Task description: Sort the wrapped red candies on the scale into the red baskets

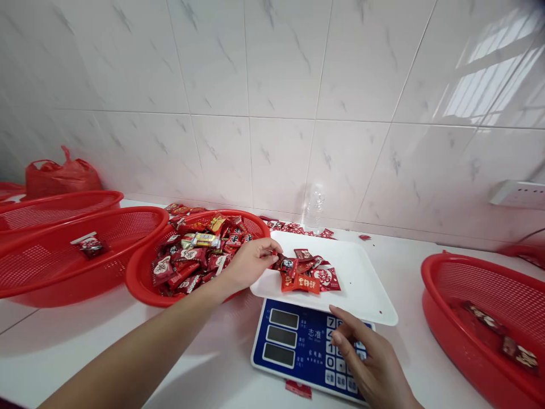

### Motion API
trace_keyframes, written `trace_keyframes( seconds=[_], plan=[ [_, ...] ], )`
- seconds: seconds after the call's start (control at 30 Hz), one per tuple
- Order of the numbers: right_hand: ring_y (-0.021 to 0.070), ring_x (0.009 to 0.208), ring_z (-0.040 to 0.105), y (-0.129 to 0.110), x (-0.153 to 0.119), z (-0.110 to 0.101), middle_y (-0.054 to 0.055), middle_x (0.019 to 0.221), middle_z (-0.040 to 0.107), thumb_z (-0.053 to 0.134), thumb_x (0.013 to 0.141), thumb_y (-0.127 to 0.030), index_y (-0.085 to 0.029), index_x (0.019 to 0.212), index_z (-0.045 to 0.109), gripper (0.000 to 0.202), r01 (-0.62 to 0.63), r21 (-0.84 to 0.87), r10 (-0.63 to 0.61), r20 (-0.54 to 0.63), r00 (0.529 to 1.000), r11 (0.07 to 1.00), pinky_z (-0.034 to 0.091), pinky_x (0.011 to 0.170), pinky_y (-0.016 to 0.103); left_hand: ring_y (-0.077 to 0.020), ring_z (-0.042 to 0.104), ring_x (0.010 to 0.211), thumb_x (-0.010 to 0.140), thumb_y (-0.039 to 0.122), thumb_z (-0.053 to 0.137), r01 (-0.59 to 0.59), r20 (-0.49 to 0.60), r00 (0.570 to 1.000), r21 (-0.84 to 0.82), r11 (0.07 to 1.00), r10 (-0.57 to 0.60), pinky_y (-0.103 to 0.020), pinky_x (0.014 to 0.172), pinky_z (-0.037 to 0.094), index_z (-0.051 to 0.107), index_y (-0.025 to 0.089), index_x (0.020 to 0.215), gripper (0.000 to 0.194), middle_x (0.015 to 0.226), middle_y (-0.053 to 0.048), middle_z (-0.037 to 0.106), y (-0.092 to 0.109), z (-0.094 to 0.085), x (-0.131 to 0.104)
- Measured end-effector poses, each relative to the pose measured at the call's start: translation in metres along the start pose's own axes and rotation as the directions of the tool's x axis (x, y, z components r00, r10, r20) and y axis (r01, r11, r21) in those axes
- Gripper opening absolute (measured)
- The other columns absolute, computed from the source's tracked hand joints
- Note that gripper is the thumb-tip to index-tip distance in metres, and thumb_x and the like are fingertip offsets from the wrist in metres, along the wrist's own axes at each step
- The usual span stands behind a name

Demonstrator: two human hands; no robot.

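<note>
My left hand (pixel 255 261) reaches over the left edge of a white tray (pixel 361 272), its fingers pinched on a small dark red packet (pixel 279 263). Beside it on the tray lie several red candies (pixel 301 283) and a red square packet (pixel 326 278) with a white character. The tray rests on a blue scale (pixel 298 346) with three blank displays. My right hand (pixel 368 355) hovers over the scale's keypad, by the tray's front edge, its fingers apart and holding nothing.
A red basket (pixel 136 272) full of wrapped candies stands left of the tray. Further left are two more red baskets and a red bag (pixel 62 176). Another basket (pixel 443 329) stands at right. A clear bottle (pixel 315 207) is by the wall. A red packet (pixel 298 388) lies before the scale.
</note>
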State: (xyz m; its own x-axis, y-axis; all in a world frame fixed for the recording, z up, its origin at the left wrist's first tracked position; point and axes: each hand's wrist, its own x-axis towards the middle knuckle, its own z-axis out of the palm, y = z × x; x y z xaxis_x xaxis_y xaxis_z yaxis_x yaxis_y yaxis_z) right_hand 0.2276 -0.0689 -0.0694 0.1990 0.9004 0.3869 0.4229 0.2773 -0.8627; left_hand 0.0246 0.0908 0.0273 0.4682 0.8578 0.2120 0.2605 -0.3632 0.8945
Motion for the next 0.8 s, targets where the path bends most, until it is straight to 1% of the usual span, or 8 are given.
trace_keyframes(
  seconds=[0.1,0.2,0.3,0.43,0.5,0.6,0.7,0.8],
  plan=[
    [0.0126,0.062,0.060,0.001,0.000,-0.001,0.001,0.072,0.065,0.052,0.086,-0.044,-0.028,0.115,0.062,0.034,0.029,-0.029,-0.029,-0.011,1.000,0.999,0.050,0.046,0.015,-0.0151,0.060,0.074,0.072,0.014,0.059,0.006,-0.030,1.000,-0.141,0.990,-0.010,-0.027,0.071,0.045,0.064,0.017,0.081,0.010,0.077,-0.002,0.066,-0.005,0.014,0.007],
    [0.0132,0.062,0.061,0.001,0.000,-0.003,0.001,0.072,0.066,0.051,0.087,-0.042,-0.026,0.114,0.062,0.033,0.066,-0.046,-0.067,-0.022,0.997,0.997,0.050,0.048,0.016,-0.0137,0.060,0.076,0.071,0.016,0.065,0.010,-0.088,0.995,-0.376,0.927,-0.046,-0.027,0.074,0.045,0.063,0.017,0.082,0.011,0.081,-0.002,0.066,-0.002,0.024,0.009],
    [0.0132,0.063,0.062,0.000,0.000,-0.004,0.002,0.073,0.066,0.052,0.088,-0.040,-0.025,0.120,0.057,0.036,0.117,-0.060,-0.120,-0.058,0.991,0.991,0.051,0.052,0.018,-0.0139,0.061,0.077,0.071,0.016,0.067,0.022,-0.028,0.999,-0.530,0.847,-0.043,-0.029,0.076,0.046,0.061,0.017,0.082,0.012,0.081,-0.001,0.065,0.008,0.039,0.000],
    [0.0140,0.069,0.064,-0.004,0.002,-0.006,0.006,0.099,0.067,0.054,0.085,-0.043,-0.023,0.134,0.042,0.054,0.086,-0.107,-0.103,-0.161,0.982,0.991,0.054,0.061,0.022,-0.0153,0.061,0.078,0.079,0.014,0.058,-0.034,0.163,0.981,-0.382,0.924,0.103,-0.030,0.076,0.048,0.064,0.018,0.082,0.007,0.081,-0.003,0.065,0.024,0.067,-0.024],
    [0.0170,0.081,0.067,-0.006,0.003,-0.006,0.008,0.107,0.066,0.054,0.085,-0.044,-0.023,0.126,0.050,0.047,0.057,-0.120,-0.079,-0.189,0.979,0.991,0.055,0.067,0.024,-0.0160,0.060,0.082,0.083,0.014,0.054,-0.156,0.231,0.949,-0.253,0.955,0.217,-0.030,0.078,0.047,0.066,0.019,0.084,0.014,0.085,-0.004,0.066,0.031,0.077,-0.035],
    [0.0198,0.088,0.068,-0.006,0.004,-0.008,0.008,0.099,0.071,0.052,0.086,-0.043,-0.022,0.107,0.063,0.031,0.045,-0.109,-0.063,-0.171,0.983,0.993,0.055,0.074,0.026,-0.0160,0.059,0.086,0.086,0.015,0.051,-0.258,0.276,0.913,-0.175,0.950,0.299,-0.030,0.082,0.045,0.067,0.021,0.087,0.017,0.089,-0.004,0.066,0.033,0.082,-0.045],
    [0.0177,0.074,0.069,-0.003,0.005,-0.007,0.007,0.087,0.073,0.052,0.087,-0.040,-0.021,0.102,0.064,0.028,0.056,-0.076,-0.065,-0.112,0.992,0.996,0.057,0.065,0.024,-0.0169,0.059,0.088,0.083,0.023,0.059,-0.122,0.275,0.943,-0.239,0.963,0.188,-0.031,0.080,0.046,0.063,0.023,0.100,0.018,0.096,-0.005,0.064,0.027,0.081,-0.049],
    [0.0171,0.074,0.069,-0.004,0.006,-0.002,0.008,0.089,0.072,0.054,0.087,-0.037,-0.021,0.102,0.063,0.024,0.092,-0.058,-0.098,-0.110,0.989,0.994,0.057,0.063,0.023,-0.0159,0.059,0.080,0.078,0.032,0.067,0.091,0.382,0.921,-0.415,0.905,0.082,-0.029,0.069,0.049,0.061,0.022,0.108,0.032,0.094,-0.005,0.062,0.020,0.081,-0.047]
  ],
)
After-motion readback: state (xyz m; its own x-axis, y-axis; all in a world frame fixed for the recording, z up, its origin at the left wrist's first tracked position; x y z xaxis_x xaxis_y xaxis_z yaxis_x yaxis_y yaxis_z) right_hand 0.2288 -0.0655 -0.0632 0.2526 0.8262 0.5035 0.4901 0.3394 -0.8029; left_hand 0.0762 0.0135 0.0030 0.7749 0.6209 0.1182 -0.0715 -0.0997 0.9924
